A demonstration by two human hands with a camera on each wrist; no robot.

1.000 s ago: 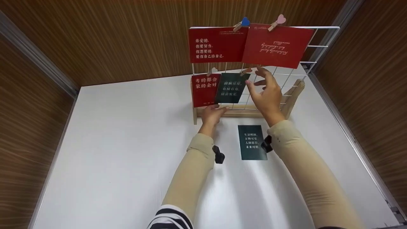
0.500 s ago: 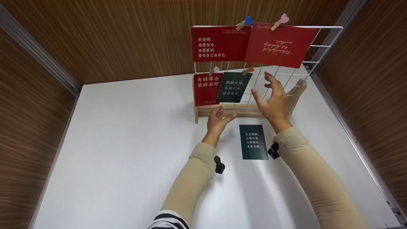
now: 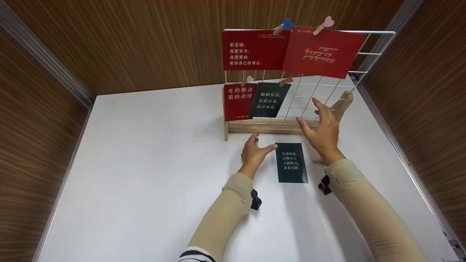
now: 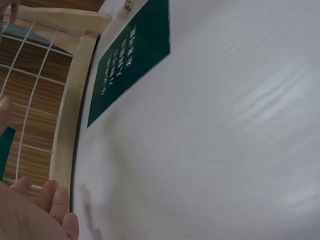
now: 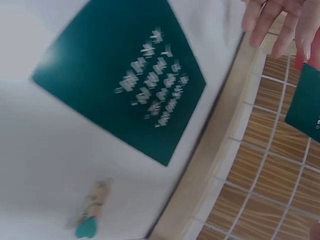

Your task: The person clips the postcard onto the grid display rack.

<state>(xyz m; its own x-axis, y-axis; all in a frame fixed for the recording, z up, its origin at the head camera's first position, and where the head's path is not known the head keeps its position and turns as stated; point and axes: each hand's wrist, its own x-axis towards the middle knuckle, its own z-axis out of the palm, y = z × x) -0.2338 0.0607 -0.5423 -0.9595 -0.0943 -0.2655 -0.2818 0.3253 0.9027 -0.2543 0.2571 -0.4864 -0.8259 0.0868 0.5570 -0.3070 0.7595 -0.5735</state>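
Observation:
A dark green card (image 3: 291,163) with white writing lies flat on the white table. My left hand (image 3: 253,154) is just left of it, thumb stretched toward its upper left corner; whether they touch I cannot tell. Above and right of the card hovers my right hand (image 3: 323,131), fingers spread and holding nothing. Beneath the right wrist, mostly hidden in the head view, a wooden clothespin (image 5: 93,209) with a teal heart lies on the table. Behind stands a white wire grid rack on a wooden base (image 3: 265,128). A second green card (image 3: 270,100) hangs on it from an orange-heart clothespin (image 3: 287,80).
Beside the hanging green card is a small red card (image 3: 238,102) under a white-heart clothespin (image 3: 249,80). Two larger cards, a red card (image 3: 255,51) and a lighter red card (image 3: 322,51), hang along the top bar. Wood-grain panels (image 3: 156,47) surround the table.
Both hands have drawn away from the hanging cards, moving down and toward the right. The left is now near the card on the table. The hanging green card stays clipped to the grid.

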